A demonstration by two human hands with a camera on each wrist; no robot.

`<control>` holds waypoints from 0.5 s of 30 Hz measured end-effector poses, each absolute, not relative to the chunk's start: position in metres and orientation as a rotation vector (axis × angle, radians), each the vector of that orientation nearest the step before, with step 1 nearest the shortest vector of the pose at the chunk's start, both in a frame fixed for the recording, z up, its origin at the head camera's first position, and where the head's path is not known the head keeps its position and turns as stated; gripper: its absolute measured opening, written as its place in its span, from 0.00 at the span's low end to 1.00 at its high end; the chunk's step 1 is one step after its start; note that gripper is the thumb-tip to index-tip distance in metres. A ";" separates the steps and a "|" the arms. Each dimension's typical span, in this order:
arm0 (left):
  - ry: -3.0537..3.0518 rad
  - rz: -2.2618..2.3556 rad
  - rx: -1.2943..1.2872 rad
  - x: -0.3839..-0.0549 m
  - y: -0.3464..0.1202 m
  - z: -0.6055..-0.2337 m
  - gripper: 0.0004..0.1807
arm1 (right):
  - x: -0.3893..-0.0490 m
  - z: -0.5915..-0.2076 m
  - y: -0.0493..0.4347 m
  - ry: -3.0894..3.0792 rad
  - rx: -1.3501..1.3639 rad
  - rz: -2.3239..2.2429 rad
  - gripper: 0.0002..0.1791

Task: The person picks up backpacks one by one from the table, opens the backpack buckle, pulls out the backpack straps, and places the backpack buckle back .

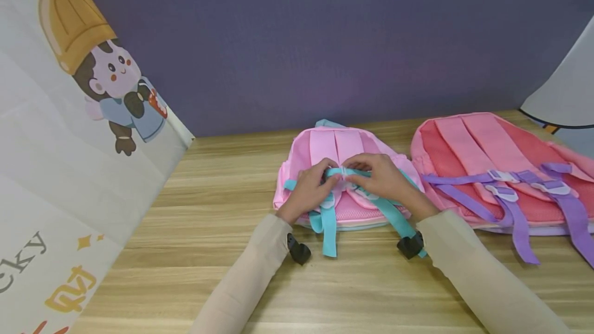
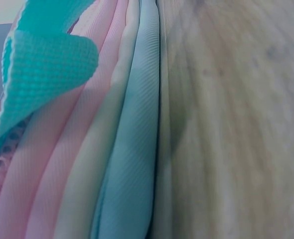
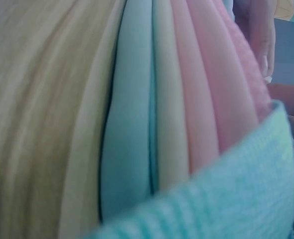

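A small pink backpack (image 1: 302, 149) lies on the table, its shoulder-strap side up. Across its middle runs a teal chest strap (image 1: 357, 172) with a pale buckle (image 1: 343, 171). My left hand (image 1: 310, 188) pinches the strap just left of the buckle, thumb and fingers meeting there. From the other side my right hand (image 1: 381, 178) pinches the strap at the buckle's right, partly hiding it. Loose teal webbing (image 1: 329, 231) hangs toward me. Close up in the left wrist view is a webbing loop (image 2: 52, 64); in the right wrist view, a teal strap (image 3: 226, 199) crosses the bag's layered edge.
To the right lies a larger coral-pink backpack (image 1: 427, 151) with purple straps (image 1: 520, 231), touching or nearly touching the small one. A dark panel (image 1: 325, 40) stands behind the wooden table (image 1: 185, 231). A printed white sheet (image 1: 42, 143) borders the left side.
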State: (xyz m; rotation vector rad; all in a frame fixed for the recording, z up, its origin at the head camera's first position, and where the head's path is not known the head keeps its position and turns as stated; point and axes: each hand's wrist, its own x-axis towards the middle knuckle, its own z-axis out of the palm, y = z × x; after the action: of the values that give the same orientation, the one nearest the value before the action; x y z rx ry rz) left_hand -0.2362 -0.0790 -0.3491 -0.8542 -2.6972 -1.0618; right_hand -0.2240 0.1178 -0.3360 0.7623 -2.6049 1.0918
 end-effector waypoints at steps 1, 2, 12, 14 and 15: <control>-2.698 -1.063 -0.854 -0.236 -0.079 -0.349 0.12 | -0.224 -0.336 0.118 -2.604 0.762 1.091 0.16; -2.699 -1.065 -0.853 -0.237 -0.079 -0.349 0.11 | -0.224 -0.336 0.118 -2.603 0.762 1.091 0.16; -2.691 -1.067 -0.833 -0.236 -0.079 -0.349 0.10 | -0.224 -0.335 0.120 -2.601 0.739 1.104 0.16; -2.691 -1.061 -0.830 -0.236 -0.079 -0.349 0.10 | -0.224 -0.335 0.120 -2.600 0.738 1.107 0.16; -2.693 -1.059 -0.827 -0.236 -0.080 -0.349 0.10 | -0.224 -0.335 0.120 -2.600 0.738 1.108 0.16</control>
State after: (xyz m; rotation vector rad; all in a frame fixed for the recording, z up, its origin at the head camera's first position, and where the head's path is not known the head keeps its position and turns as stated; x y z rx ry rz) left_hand -0.2361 -0.0795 -0.3489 -0.8274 -2.6928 -1.0595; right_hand -0.2243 0.1196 -0.3347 0.7384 -2.6002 1.1084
